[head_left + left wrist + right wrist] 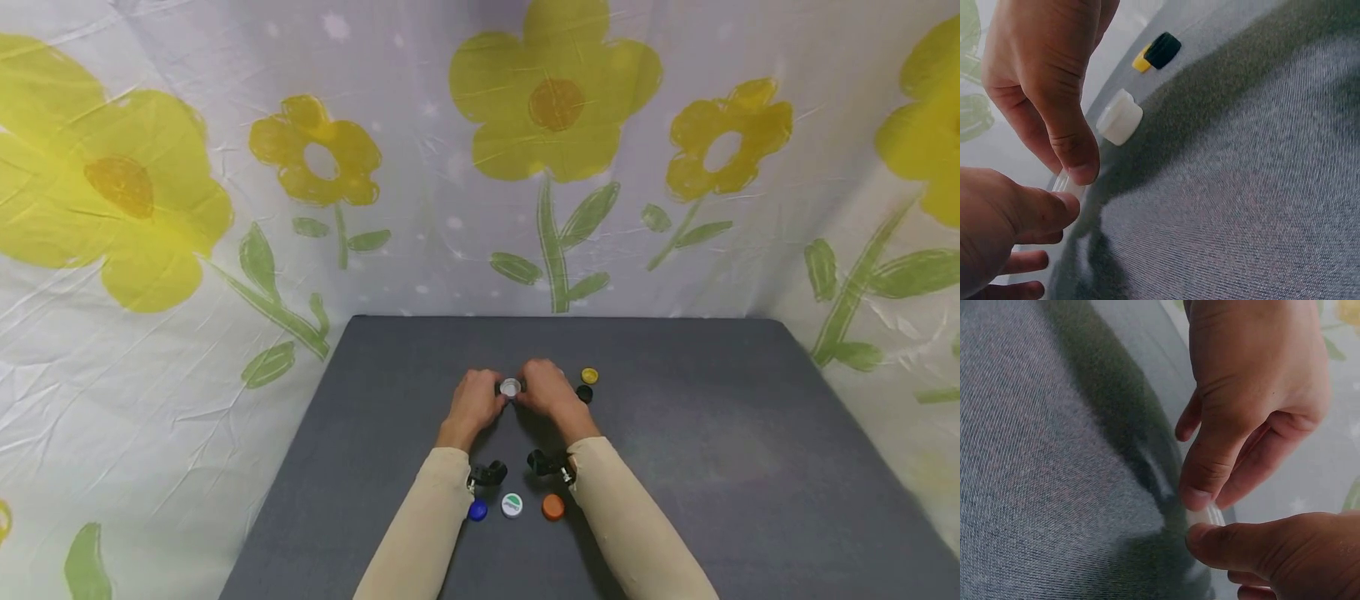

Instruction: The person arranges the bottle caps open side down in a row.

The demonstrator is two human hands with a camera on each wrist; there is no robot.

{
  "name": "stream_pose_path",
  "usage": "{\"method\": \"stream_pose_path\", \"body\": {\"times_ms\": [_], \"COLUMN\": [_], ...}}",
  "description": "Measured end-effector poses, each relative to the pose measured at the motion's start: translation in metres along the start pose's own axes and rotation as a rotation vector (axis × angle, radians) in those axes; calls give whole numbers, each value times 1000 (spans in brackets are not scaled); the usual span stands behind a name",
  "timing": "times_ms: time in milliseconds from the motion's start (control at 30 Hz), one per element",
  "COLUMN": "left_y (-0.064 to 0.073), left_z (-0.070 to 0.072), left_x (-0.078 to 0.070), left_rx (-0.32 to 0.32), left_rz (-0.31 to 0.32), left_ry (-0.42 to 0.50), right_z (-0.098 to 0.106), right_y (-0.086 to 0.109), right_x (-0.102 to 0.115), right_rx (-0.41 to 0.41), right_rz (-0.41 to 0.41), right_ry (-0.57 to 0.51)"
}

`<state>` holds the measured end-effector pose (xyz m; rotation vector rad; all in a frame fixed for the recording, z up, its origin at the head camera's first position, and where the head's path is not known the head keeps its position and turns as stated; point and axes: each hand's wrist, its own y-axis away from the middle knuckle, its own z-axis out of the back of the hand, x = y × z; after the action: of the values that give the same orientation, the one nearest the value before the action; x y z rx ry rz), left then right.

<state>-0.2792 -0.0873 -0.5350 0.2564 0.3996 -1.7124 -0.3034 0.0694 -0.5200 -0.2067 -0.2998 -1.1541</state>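
Close together near the back half of the table, both hands hold one small white bottle cap (510,387). My left hand (474,400) pinches its left side, and the thumb presses on the near side in the left wrist view. From the opposite side my right hand (551,390) pinches the same cap (1197,517) between thumb and fingers. Fingers cover much of the cap in both wrist views. Just beyond the right hand, another white cap (1120,119) sits on the table, mostly hidden by that hand in the head view.
Right of the right hand lie a black cap (584,393) and a yellow cap (589,376). Nearer the body, between the forearms, are a blue cap (477,510), a white cap with green print (512,505) and an orange cap (552,507). A flowered curtain (435,208) hangs behind the dark table (720,467).
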Motion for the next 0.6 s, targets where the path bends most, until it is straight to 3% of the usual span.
{"method": "stream_pose_path", "body": {"times_ms": [600], "left_y": [25], "left_z": [31], "left_x": [-15], "left_rx": [-60], "left_rz": [-34], "left_ry": [63], "right_z": [32], "right_y": [28], "right_x": [18], "right_rx": [-43], "right_rz": [42], "right_ry": [-41]}}
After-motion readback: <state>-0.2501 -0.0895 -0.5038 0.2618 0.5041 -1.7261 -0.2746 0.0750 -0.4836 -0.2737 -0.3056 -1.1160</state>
